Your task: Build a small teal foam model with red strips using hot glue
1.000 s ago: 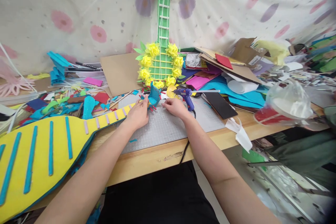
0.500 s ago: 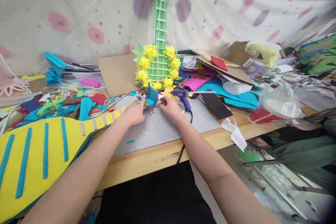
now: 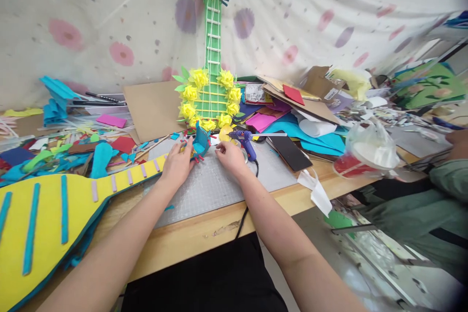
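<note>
While the left hand pinches blue foam, a box label is illegible.

Operator: Inventory, foam guitars?
Checker: Two; one yellow guitar, one green guitar.
Operator: Sub-parts?
Checker: Blue stripes on the yellow body, three in view; yellow paper flowers on the green one, roughly nine round the body, though overlap prevents an exact count; one more at the top.
Operator: Loose components?
Checker: One blue foam piece; one glue gun; one black slab; one cardboard sheet; one plastic bag.
Operator: Hands?
Checker: Three; left hand and right hand of one person; one co-worker's hand.
</note>
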`<state>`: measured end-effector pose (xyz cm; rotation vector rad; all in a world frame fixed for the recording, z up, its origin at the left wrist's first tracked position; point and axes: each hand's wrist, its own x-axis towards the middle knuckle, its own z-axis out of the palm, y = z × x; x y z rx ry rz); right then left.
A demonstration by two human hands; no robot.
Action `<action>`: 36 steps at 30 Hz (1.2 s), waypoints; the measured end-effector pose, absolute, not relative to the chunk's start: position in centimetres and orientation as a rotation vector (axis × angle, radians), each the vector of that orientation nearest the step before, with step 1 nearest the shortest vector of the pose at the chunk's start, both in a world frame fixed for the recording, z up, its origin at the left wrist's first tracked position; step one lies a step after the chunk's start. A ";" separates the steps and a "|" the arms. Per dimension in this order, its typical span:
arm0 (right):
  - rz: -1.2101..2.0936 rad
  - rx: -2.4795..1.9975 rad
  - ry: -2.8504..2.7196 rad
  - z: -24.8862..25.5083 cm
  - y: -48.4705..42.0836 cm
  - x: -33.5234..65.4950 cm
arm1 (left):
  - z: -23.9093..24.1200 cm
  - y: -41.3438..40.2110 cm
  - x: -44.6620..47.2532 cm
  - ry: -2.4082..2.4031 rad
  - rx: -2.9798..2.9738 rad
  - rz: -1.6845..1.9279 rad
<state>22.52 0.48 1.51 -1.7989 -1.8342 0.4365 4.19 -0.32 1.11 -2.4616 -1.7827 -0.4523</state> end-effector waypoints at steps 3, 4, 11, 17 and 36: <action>0.427 -1.799 -1.880 1.7 0.3 22.5 | 1.3 -0.4 4.6 -1.838 -2.460 -0.393; 0.430 -1.798 -1.899 1.7 0.2 22.4 | 1.3 -0.5 4.7 -1.846 -2.461 -0.375; 0.416 -1.824 -1.946 1.6 0.0 21.9 | 0.5 -0.9 5.3 -1.808 -2.448 -0.381; 0.384 -1.808 -1.974 1.6 0.0 21.6 | -0.1 -0.9 5.1 -1.750 -2.455 -0.458; 0.356 -1.700 -2.022 1.2 -0.5 20.4 | -0.5 -0.7 5.2 -1.863 -2.424 -0.732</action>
